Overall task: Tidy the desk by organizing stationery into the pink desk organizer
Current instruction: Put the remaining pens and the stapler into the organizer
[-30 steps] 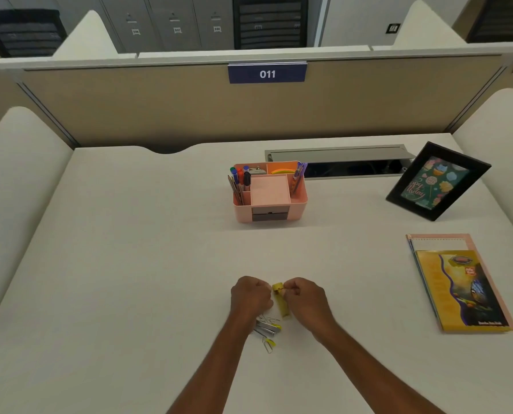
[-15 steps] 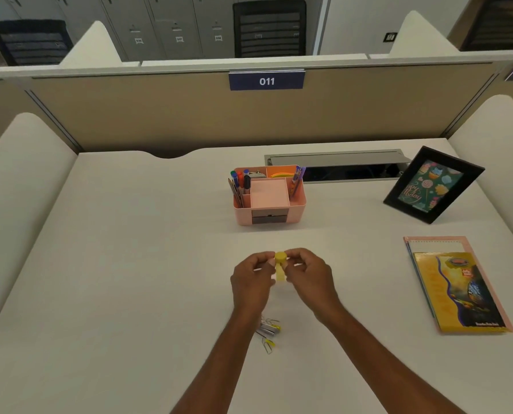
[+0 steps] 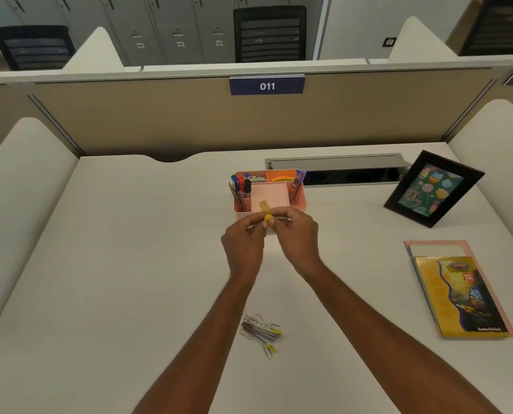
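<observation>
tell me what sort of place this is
Most likely an open-plan office, seen from a cubicle desk. A tan partition along its far edge carries a sign reading 011, and grey filing cabinets and a black office chair stand behind it.

Even soft overhead light, faint shadows, wide-angle edge bending, slight softness

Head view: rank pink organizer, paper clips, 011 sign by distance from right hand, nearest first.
1. Pink organizer, just beyond the right hand.
2. Paper clips, on the desk nearer the person.
3. 011 sign, up on the far partition.
</observation>
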